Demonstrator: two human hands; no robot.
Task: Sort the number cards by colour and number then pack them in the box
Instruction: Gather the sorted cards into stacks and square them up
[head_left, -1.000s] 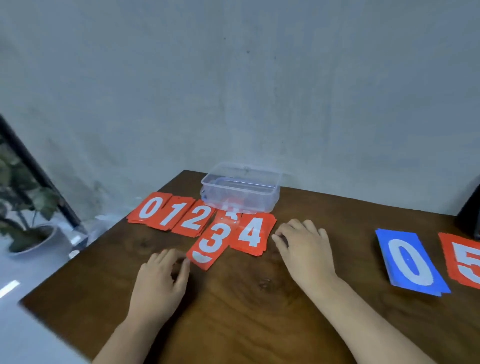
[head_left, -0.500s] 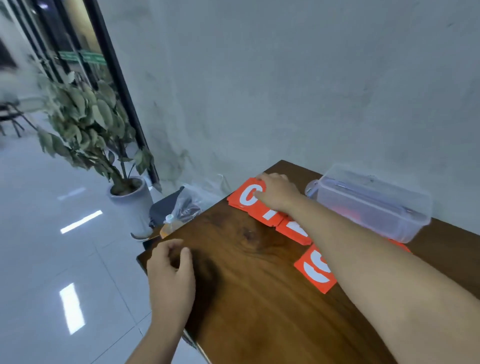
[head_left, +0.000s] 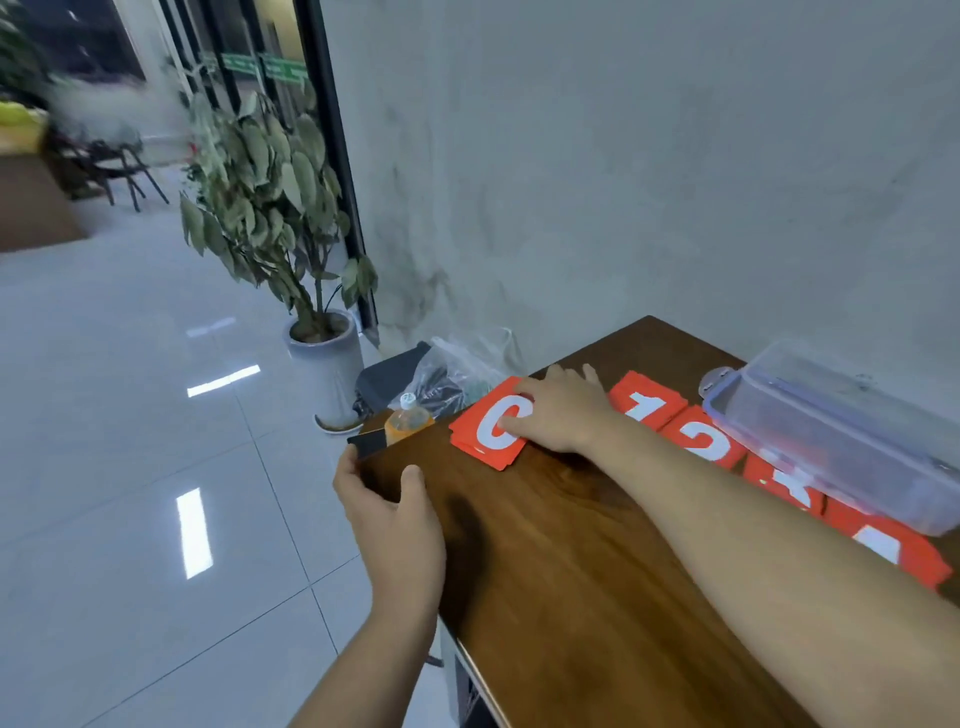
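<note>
**Right hand on the red 0 stack, left hand on the table corner**

Status from my feed:

- right hand (head_left: 558, 410): lying palm-down on the red 0 stack (head_left: 485, 434). Fingers are fairly straight and reach over the far edge, and the thumb sits on the white numeral. It's pressing rather than pinching (I can't tell whether the fingertips hook the far edge).
- left hand (head_left: 395, 519): clamped on the near-left corner of the table (head_left: 571, 582), thumb on top and fingers wrapped over the edge. No card in it.
- The red 0 stack is at the left end of the row, near the table's left edge, with a small gap to the red 1 (head_left: 647, 402).
- The row then runs right and toward me: red 2 (head_left: 701, 441), red 3 (head_left: 784, 483), red 4 (head_left: 893, 551). My forearm crosses in front of them, so each is only partly visible.
- box (head_left: 841, 436): clear plastic, on the wall side of the table just behind the 2–4 cards. It covers the far edges of 3 and 4 in this view, and I can't tell whether it touches them.
- Off the table on the left: a bottle (head_left: 408, 421) of orange liquid, a plastic bag (head_left: 457, 374), and a potted plant (head_left: 270, 208) on the tiled floor.
</note>
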